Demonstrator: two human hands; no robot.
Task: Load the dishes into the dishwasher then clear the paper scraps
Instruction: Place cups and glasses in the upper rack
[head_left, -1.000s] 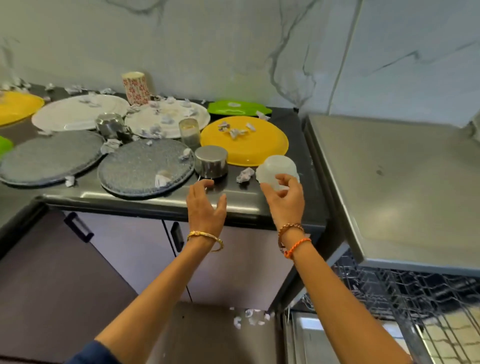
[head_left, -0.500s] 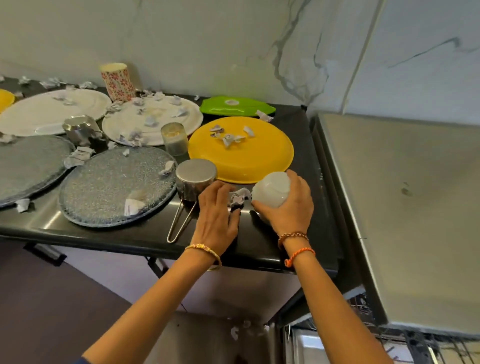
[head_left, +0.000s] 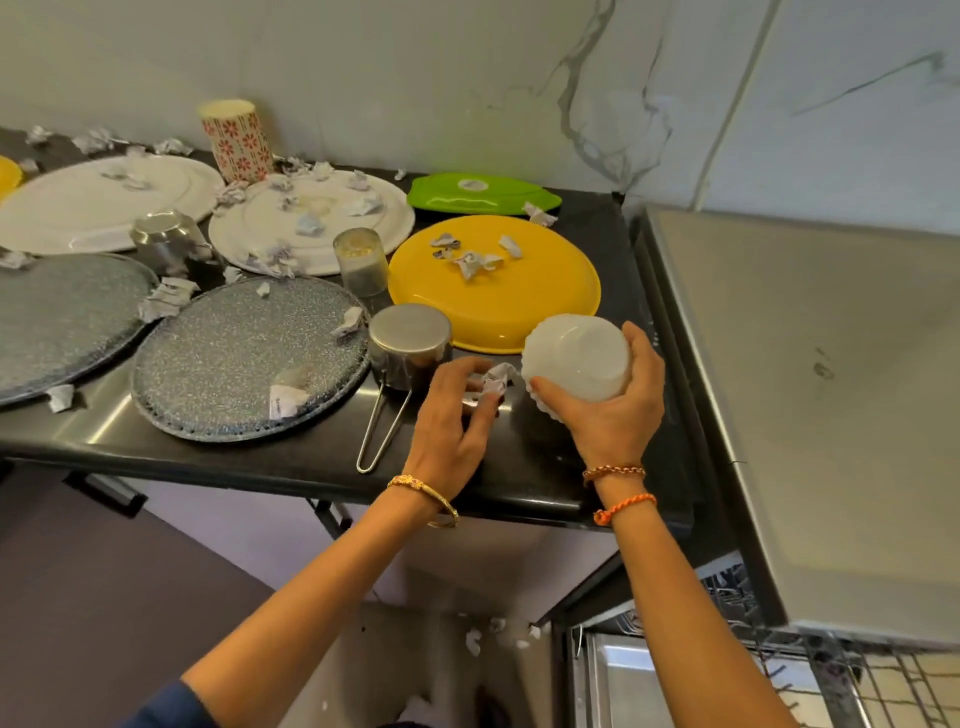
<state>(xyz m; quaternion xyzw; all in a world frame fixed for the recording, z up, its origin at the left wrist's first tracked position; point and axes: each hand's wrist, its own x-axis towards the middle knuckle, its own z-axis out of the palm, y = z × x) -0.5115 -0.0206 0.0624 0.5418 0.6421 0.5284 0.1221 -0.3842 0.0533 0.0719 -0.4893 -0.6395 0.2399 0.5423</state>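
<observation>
Right hand (head_left: 613, 415) gripped inverted white bowl (head_left: 575, 357) above desk (head_left: 291, 457). Left hand (head_left: 451, 415) curled fingers around paper scrap (head_left: 493, 382). Yellow plate (head_left: 493, 306) carried scraps.

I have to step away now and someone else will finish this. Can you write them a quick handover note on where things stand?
Right hand grips the white bowl, upside down, just above the counter.
Left hand is over a paper scrap beside the steel pan, fingers curled on it.
Still on the counter: yellow plate, two grey plates, two white plates, green lid, cups, many scraps.
Dishwasher rack is open at lower right; no dishes visible in it.
Left: load everything, then clear scraps, including those on the floor.
</observation>
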